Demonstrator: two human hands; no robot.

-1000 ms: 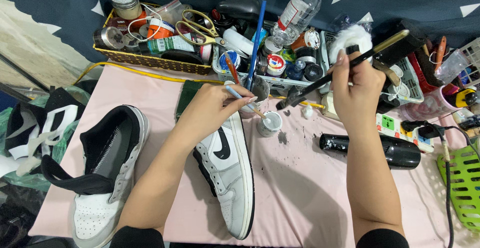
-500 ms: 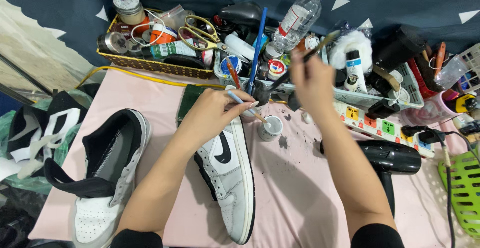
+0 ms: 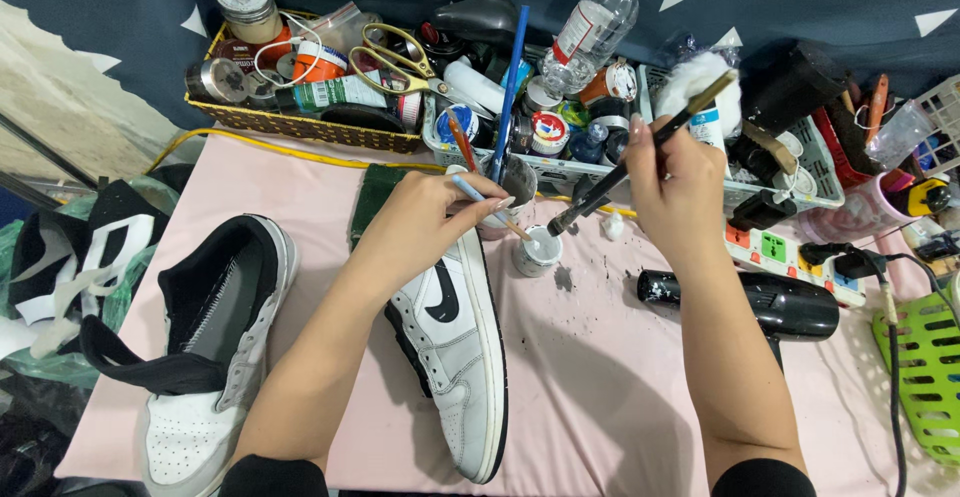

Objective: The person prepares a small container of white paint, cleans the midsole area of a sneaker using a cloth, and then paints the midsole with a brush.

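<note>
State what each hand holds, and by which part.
The left hand pinches a thin brush at mid-handle. The right hand grips a dark brush around the middle of its handle.

Left hand [image 3: 425, 222] rests on a white-and-black sneaker [image 3: 455, 352], holding a thin brush [image 3: 490, 209] whose tip reaches a small paint jar [image 3: 537, 251]. Right hand [image 3: 680, 192] holds a long black brush [image 3: 640, 157] angled toward the same jar. Second sneaker [image 3: 205, 357] at left.

Both bare forearms reach up from the near edge of the table [image 3: 600, 397], the left one slanting rightward, the right one nearly straight. The left hand [image 3: 420, 225] lies knuckles-up with fingers curled and its fingertips pinched together. The right hand [image 3: 680, 192] is raised, its fingers closed in a pen-like grip.
</note>
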